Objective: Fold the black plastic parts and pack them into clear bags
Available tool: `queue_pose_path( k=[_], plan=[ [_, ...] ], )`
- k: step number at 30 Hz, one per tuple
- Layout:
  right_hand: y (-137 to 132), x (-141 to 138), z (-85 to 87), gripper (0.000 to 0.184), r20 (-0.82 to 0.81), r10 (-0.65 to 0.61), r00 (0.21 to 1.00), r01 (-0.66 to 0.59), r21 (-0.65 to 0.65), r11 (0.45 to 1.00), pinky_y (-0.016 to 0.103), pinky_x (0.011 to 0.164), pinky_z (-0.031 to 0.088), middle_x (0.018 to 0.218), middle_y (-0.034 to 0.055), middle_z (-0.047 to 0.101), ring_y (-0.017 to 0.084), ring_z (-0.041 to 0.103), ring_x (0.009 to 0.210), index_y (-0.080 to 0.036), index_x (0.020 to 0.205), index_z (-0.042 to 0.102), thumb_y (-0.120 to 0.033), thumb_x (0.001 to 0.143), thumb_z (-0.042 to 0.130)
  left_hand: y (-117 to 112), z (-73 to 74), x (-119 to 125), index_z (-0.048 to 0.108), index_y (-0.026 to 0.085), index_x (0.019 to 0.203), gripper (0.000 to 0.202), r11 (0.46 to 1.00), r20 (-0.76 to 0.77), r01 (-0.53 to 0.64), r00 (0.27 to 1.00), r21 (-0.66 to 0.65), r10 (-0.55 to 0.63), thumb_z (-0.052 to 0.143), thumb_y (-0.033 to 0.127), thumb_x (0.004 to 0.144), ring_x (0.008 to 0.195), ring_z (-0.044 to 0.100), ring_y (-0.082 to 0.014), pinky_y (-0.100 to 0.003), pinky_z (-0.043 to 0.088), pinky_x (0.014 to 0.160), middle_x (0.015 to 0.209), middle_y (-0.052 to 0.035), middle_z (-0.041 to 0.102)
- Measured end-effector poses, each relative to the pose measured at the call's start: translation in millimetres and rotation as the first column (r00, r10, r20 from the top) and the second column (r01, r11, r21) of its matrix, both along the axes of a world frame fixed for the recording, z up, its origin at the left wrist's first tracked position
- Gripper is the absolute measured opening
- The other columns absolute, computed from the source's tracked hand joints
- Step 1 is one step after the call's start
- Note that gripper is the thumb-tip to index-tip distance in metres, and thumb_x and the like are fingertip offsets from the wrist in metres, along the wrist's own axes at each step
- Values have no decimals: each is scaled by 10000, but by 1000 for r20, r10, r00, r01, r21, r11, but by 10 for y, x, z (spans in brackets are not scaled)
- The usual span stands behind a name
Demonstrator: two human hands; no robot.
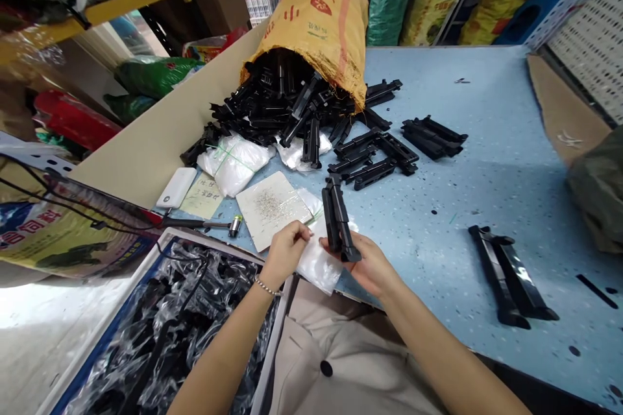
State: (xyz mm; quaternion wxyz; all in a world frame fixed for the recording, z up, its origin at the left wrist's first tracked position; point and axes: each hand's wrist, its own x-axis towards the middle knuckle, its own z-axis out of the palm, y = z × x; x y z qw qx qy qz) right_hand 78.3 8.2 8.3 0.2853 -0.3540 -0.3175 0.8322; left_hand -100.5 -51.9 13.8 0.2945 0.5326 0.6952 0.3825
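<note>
My right hand is wrapped round the lower end of a pair of black plastic parts, long and slotted, held upright side by side. Beside it, my left hand is closed, thumb and fingertips together; whatever they pinch is too small to make out. Thin clear plastic bags lie under and between both hands at the table edge. Just beyond my left hand is a square pale board with tiny specks scattered on it. Two more black parts rest together on the blue table to the right.
A yellow woven sack spills many black parts at the back. Bundled white bags, a white power bank and a hammer lie left. A crate of plastic-wrapped black parts stands at lower left.
</note>
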Motion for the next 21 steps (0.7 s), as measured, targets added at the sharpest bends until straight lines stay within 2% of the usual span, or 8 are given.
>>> queue_pose_path(
  k=[3, 5, 7, 9, 12, 14, 18, 21],
  plan=[
    [-9, -21, -51, 324, 106, -18, 994, 17, 19, 1000, 311, 711, 502, 813, 53, 735, 203, 640, 761, -207, 835, 664, -509, 726, 701, -41, 112, 8, 630, 167, 754, 256, 995, -430, 75, 898, -68, -96, 413, 42, 805, 948, 588, -238, -387, 464, 862, 948, -103, 641],
    [-45, 55, -19, 329, 124, -53, 991, 46, 60, 997, 277, 642, 483, 802, 44, 726, 174, 620, 695, -201, 861, 655, -505, 741, 695, -29, 160, -21, 674, 160, 901, 281, 990, -541, 57, 833, -127, -118, 418, 68, 827, 915, 602, -241, -387, 483, 843, 1004, -115, 632],
    [-124, 197, 44, 340, 71, -13, 997, 10, 41, 999, 251, 552, 449, 726, 33, 698, 146, 587, 601, -187, 884, 650, -509, 780, 664, 13, 163, -71, 652, 169, 1081, 330, 990, -498, 53, 860, -132, -112, 453, 98, 829, 874, 620, -210, -352, 508, 830, 1079, -103, 618],
    [-241, 352, 73, 380, -45, 127, 991, -130, -79, 988, 230, 449, 383, 593, 13, 626, 108, 500, 463, -162, 915, 650, -528, 827, 603, 60, 124, -131, 606, 178, 1193, 416, 992, -398, 78, 910, -103, -113, 479, 93, 806, 872, 629, -182, -327, 521, 852, 1165, -97, 595],
    [-421, 476, -33, 420, -274, 334, 902, -409, -293, 864, 182, 335, 230, 436, -62, 433, 41, 252, 326, -120, 926, 650, -526, 852, 571, 68, 44, -181, 528, 181, 1301, 587, 986, -319, 164, 933, -42, -168, 437, 5, 748, 1039, 609, -192, -346, 498, 961, 1285, -107, 542],
    [-498, 454, -164, 392, -389, 321, 863, -465, -367, 805, 152, 313, 160, 430, -101, 328, 23, 133, 334, -110, 900, 642, -496, 844, 598, 0, 25, -138, 459, 172, 1365, 669, 977, -341, 215, 917, -9, -205, 394, -34, 732, 1225, 515, -215, -380, 438, 1056, 1365, -123, 488],
    [-517, 321, -343, 318, -358, 165, 919, -303, -375, 876, 130, 324, 160, 480, -115, 255, 28, 75, 375, -144, 866, 623, -459, 823, 632, -280, 115, 210, 299, 155, 1460, 723, 939, -381, 343, 867, -11, -321, 355, -25, 762, 1333, 424, -238, -390, 407, 1093, 1482, -151, 364],
    [-466, 317, -380, 354, -35, 171, 985, -174, -168, 970, 156, 357, 253, 469, -84, 340, 43, 214, 374, -177, 732, 591, -521, 807, 619, -469, 211, 551, 203, 168, 1492, 743, 876, -312, 482, 835, 21, -453, 392, 21, 789, 1332, 429, -226, -345, 415, 1088, 1498, -145, 345]
  ],
)
